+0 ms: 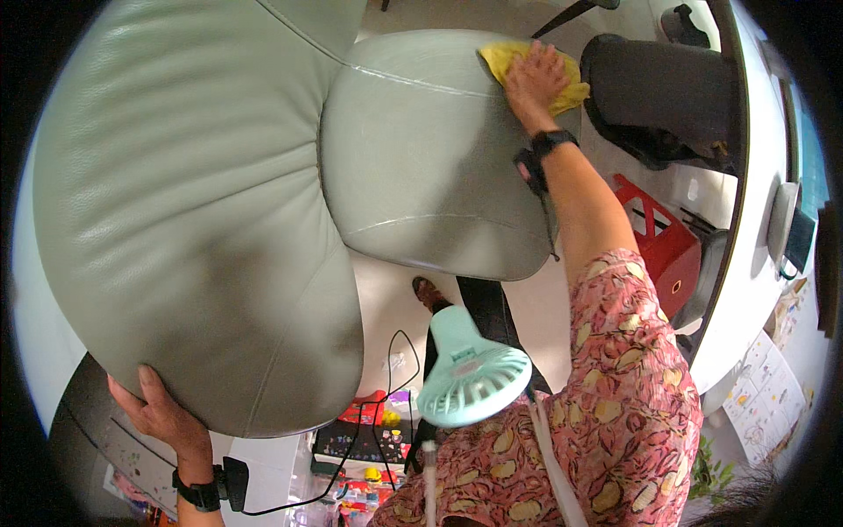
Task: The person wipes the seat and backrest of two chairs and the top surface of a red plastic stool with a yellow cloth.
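Note:
A grey-green leather chair stands before me, its tufted backrest (pixel 197 158) at left and its seat (pixel 421 151) in the middle. My right hand (pixel 537 76) presses a yellow cloth (pixel 502 60) onto the seat's far right edge; the fingers lie spread over the cloth. My left hand (pixel 161 415) grips the lower left rim of the backrest, with some fingers hidden behind it. Both wrists carry black straps with small devices. A mint-green handheld fan (pixel 474 382) hangs at my chest.
At the right runs a white table (pixel 757 217) with a dark edge. A dark grey chair (pixel 658 99) and a red plastic object (pixel 668 257) stand beside it. Several colourful packages (pixel 369 487) lie below. A black cable (pixel 329 484) trails from my left wrist.

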The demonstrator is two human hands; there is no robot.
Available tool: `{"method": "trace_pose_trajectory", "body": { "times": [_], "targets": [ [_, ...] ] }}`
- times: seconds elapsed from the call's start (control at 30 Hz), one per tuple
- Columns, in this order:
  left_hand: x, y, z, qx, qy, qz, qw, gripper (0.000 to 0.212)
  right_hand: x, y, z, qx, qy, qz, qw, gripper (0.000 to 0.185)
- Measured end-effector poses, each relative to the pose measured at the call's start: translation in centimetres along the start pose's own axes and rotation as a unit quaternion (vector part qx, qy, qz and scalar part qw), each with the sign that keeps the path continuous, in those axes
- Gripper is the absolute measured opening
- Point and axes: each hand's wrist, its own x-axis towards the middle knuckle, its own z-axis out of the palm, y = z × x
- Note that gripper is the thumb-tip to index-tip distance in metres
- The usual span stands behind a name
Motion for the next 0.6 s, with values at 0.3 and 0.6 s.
{"method": "trace_pose_trajectory", "body": {
  "times": [0.3, 0.6],
  "targets": [
    [0.0, -0.1, 0.3, -0.011, 0.014, 0.033, 0.999, 0.038, -0.1, -18.5, 0.2, 0.017, -0.126, -0.216, 0.968, 0.052],
    [0.1, 0.1, -0.1, 0.000, -0.027, 0.038, 0.999, 0.041, 0.5, -1.8, 0.3, 0.160, 0.014, -0.211, 0.964, 0.052]
  ]
}}
